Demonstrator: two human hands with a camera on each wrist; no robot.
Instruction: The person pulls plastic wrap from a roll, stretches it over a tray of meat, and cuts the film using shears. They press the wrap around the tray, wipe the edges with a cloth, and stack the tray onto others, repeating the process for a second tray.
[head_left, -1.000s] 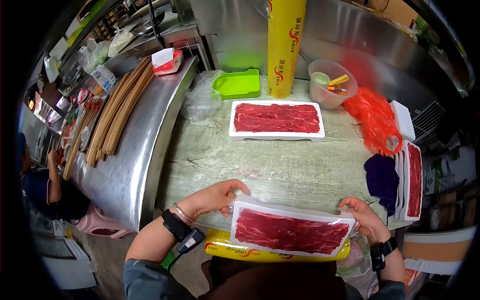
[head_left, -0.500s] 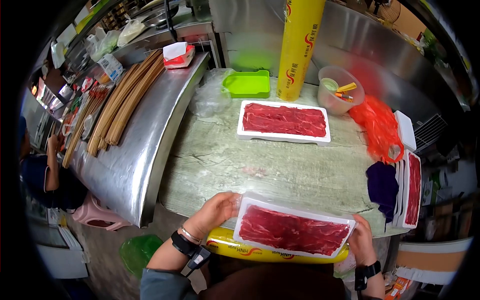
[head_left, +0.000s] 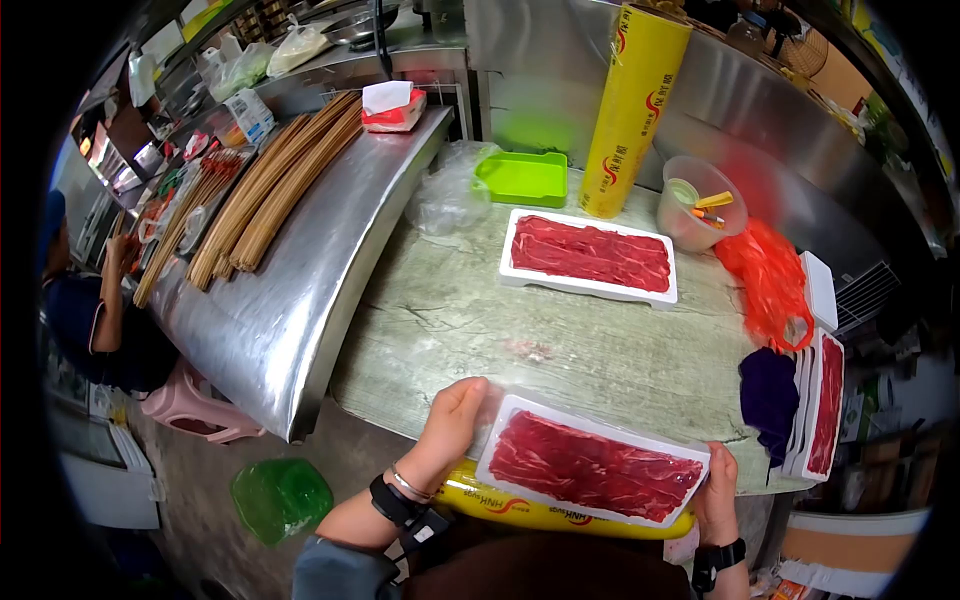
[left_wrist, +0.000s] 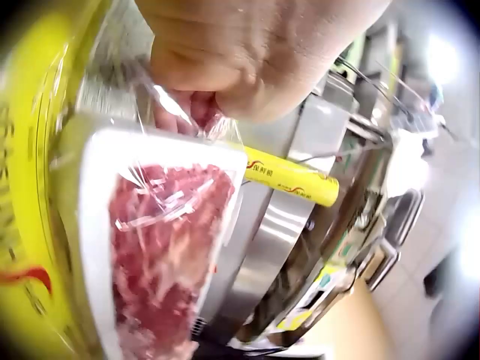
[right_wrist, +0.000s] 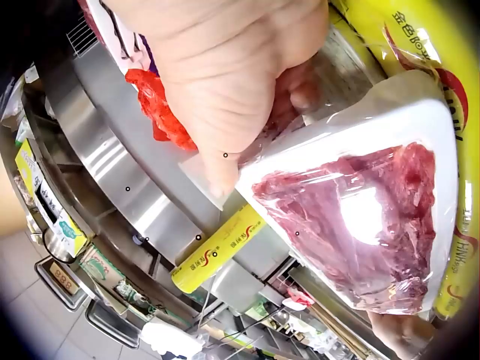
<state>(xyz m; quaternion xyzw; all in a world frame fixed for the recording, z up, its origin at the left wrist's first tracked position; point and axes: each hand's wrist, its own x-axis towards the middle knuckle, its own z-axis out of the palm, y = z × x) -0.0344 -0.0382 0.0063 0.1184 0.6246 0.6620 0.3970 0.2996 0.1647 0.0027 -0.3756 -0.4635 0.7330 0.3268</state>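
A white foam tray of sliced red meat (head_left: 595, 468) is held tilted at the table's near edge, with clear cling film (left_wrist: 157, 202) stretched shiny over it. My left hand (head_left: 453, 420) pinches the film at the tray's left end, fingertips curled inward. At the opposite end, my right hand (head_left: 717, 492) grips the film-covered edge, its thumb (right_wrist: 221, 176) at the corner and the other fingers partly hidden behind. Right below the tray lies a yellow cling film roll (head_left: 470, 492), partly covered by it. A second meat tray (head_left: 590, 256) rests farther back on the table.
Behind stands an upright yellow film roll (head_left: 640, 110), between a green tray (head_left: 525, 180) and a clear tub (head_left: 685, 235). To the right are a red bag (head_left: 765, 285), a purple cloth (head_left: 768, 400) and stacked trays (head_left: 825, 410). Skewers (head_left: 290, 185) cover the left steel counter.
My left hand has closed in on the tray's left end, and my right hand has wrapped round the right end. The tray is tilted more, its right end lower. The head view has shifted.
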